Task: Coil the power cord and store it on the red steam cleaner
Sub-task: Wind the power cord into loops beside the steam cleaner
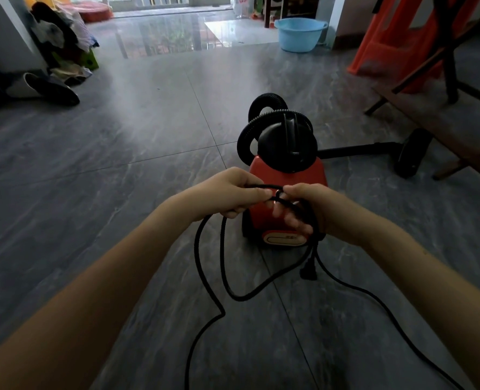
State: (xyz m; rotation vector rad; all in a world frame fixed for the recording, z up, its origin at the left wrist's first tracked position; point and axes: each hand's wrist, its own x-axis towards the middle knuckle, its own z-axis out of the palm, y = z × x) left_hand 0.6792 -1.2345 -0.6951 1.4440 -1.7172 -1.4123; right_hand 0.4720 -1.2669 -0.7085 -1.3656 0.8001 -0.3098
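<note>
The red steam cleaner (286,173) stands on the grey tiled floor just beyond my hands, with a black domed top and a ribbed black hose looped over it. My left hand (233,194) and my right hand (314,211) are both closed on the black power cord (224,277), held in front of the cleaner's body. Loops of cord hang below my hands. The black plug (308,272) dangles under my right hand. Longer strands trail across the floor toward the near edge and to the lower right.
A black wand with a floor head (410,156) lies to the right of the cleaner. A wooden frame and an orange plastic stool (396,43) stand at the right. A blue basin (299,33) sits far back. Clothes and slippers (45,88) lie at the left.
</note>
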